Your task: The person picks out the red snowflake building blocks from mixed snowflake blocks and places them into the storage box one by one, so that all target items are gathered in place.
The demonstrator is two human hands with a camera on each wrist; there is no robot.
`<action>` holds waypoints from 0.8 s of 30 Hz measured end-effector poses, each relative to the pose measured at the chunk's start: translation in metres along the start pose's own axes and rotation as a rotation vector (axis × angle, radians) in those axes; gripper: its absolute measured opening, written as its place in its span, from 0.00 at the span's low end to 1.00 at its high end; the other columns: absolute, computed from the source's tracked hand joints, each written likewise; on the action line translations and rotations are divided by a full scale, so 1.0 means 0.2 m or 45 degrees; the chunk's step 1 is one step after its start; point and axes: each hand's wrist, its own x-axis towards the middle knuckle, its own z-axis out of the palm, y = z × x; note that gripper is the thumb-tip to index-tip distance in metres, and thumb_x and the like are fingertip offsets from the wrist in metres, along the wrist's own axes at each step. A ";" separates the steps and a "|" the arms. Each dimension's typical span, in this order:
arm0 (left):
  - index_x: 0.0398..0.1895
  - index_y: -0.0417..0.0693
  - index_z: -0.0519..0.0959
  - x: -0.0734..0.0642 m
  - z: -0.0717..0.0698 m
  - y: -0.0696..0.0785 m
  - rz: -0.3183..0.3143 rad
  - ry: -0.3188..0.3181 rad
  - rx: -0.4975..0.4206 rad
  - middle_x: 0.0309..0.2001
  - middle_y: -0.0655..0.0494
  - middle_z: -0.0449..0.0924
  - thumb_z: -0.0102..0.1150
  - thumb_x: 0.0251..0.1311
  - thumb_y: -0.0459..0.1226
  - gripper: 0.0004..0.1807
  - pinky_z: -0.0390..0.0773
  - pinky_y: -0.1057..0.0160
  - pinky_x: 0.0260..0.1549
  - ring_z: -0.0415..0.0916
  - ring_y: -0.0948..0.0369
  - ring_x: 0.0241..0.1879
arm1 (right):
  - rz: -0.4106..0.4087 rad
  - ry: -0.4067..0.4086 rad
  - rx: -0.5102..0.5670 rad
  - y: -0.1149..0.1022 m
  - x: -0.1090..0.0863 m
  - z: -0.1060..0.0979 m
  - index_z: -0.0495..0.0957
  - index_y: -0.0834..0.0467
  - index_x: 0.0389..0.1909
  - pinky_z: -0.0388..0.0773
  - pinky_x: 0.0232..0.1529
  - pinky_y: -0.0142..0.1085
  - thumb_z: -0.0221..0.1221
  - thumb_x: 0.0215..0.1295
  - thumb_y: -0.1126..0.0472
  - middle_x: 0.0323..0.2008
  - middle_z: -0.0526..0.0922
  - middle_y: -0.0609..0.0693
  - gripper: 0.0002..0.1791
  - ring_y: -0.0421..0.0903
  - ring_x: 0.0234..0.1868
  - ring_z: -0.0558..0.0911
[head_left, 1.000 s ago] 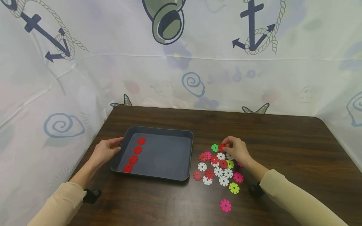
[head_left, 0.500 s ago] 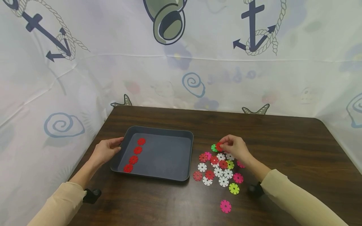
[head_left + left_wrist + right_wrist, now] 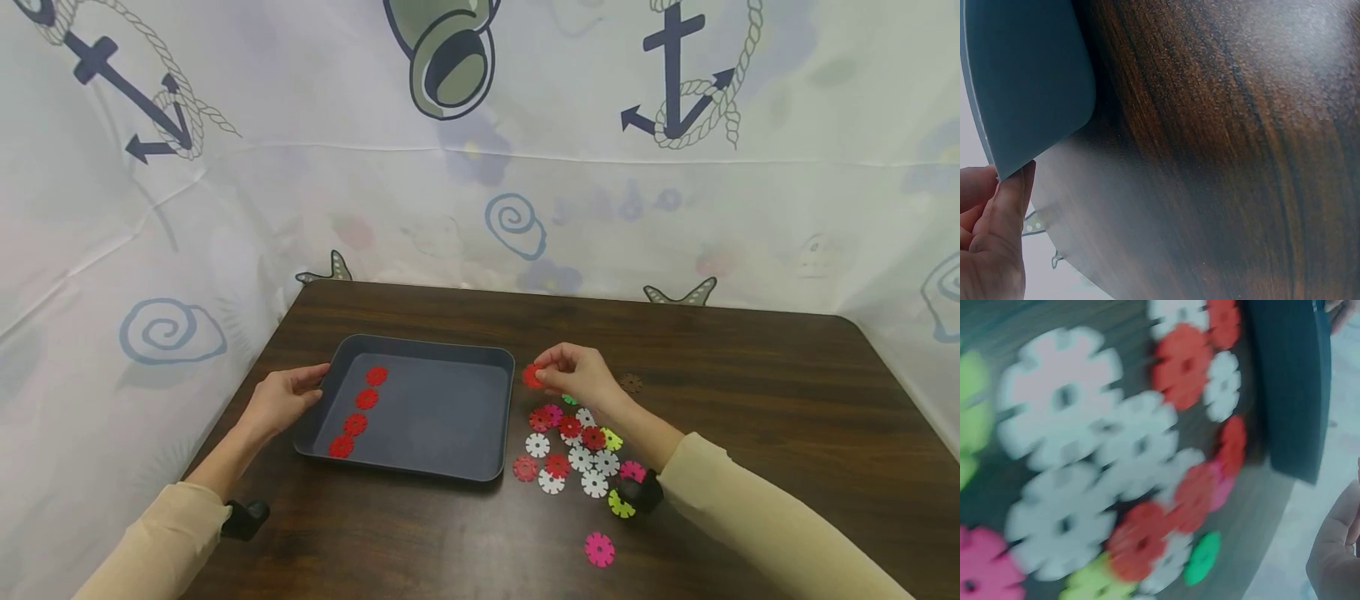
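Observation:
My right hand pinches a red notched disc between thumb and fingers, just beyond the right rim of a dark grey baking tray. My left hand grips the tray's left rim; in the left wrist view its thumb and fingers close on the tray's edge. Several red discs lie in a slanted row along the tray's left side. Right of the tray, a loose pile holds white discs, red, pink and yellow ones. A green disc shows fully in the right wrist view.
Everything stands on a dark wood-grain table. One pink disc lies apart near the front. A brown disc lies behind the right wrist. Beyond the table's back edge hangs a patterned white cloth.
My right hand has lifted the red disc off the pile's far side and moved left toward the tray. The left hand and the row in the tray have stayed put.

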 end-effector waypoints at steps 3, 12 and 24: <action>0.63 0.34 0.68 0.00 0.00 0.00 -0.001 -0.002 -0.005 0.59 0.34 0.71 0.55 0.62 0.31 0.25 0.77 0.48 0.46 0.73 0.41 0.55 | 0.003 -0.028 0.042 -0.05 0.04 0.07 0.77 0.68 0.43 0.81 0.42 0.46 0.60 0.60 0.69 0.30 0.80 0.52 0.10 0.49 0.33 0.81; 0.62 0.34 0.68 0.00 0.00 0.00 0.015 0.008 -0.012 0.58 0.33 0.71 0.55 0.61 0.30 0.25 0.77 0.49 0.45 0.74 0.41 0.54 | 0.019 -0.092 0.085 -0.19 0.17 0.29 0.78 0.67 0.41 0.81 0.43 0.45 0.62 0.58 0.70 0.29 0.80 0.53 0.10 0.48 0.32 0.83; 0.63 0.34 0.68 0.00 0.00 0.00 0.014 0.006 -0.014 0.58 0.33 0.71 0.54 0.62 0.30 0.25 0.77 0.48 0.46 0.73 0.41 0.55 | 0.101 -0.113 0.147 -0.31 0.35 0.59 0.78 0.68 0.39 0.82 0.40 0.40 0.62 0.57 0.72 0.34 0.83 0.58 0.09 0.49 0.34 0.85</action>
